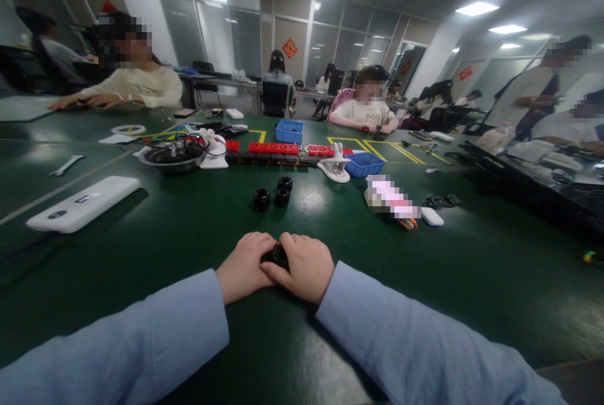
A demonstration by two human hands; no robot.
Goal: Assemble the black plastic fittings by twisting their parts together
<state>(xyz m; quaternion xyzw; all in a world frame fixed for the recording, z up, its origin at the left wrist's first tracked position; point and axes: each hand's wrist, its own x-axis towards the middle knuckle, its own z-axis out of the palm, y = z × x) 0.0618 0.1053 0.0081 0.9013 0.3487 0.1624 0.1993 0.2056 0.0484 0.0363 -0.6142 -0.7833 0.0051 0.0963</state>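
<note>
As your left hand (248, 263) and right hand (304, 266) meet over the near part of the green table (189, 235), they grasp a small black part (279, 256) between them, largely covered from view. Beyond it, three round black pieces (261, 199) stand clustered. Farther from you are a metal bowl (172, 158), red blocks (274, 148) and a white clip (335, 169) just beside a blue basket (365, 165).
</note>
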